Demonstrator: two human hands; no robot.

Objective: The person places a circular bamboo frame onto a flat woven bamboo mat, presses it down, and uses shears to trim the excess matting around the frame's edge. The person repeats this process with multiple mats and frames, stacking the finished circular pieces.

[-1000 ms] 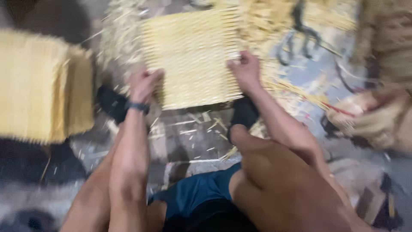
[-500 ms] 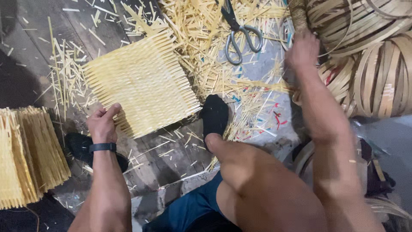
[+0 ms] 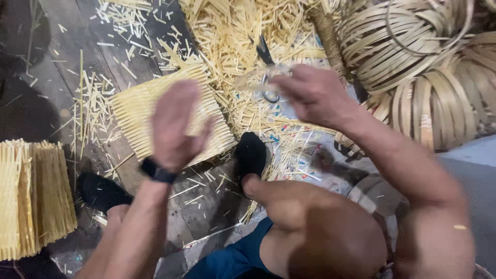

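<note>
My left hand (image 3: 173, 126) is lifted above a square woven bamboo mat (image 3: 132, 111) on the floor, fingers apart and holding nothing; it is blurred. A dark band sits on that wrist. My right hand (image 3: 315, 95) is raised over the heap of bamboo splinters, its fingertips pinched on a thin pale bamboo strip (image 3: 256, 82) that sticks out to the left, blurred. Black-handled scissors (image 3: 264, 57) lie on the splinters just beyond that strip.
A stack of woven mats (image 3: 33, 199) stands at the left edge. Coils of bamboo strips (image 3: 413, 57) fill the upper right. My feet in black socks (image 3: 251, 155) rest on the plank floor (image 3: 67, 31), and my bent knee (image 3: 315, 227) fills the foreground.
My right hand has come back from the coils at the right, now holding a thin strip. My left hand has lifted off the mat's edge into the air.
</note>
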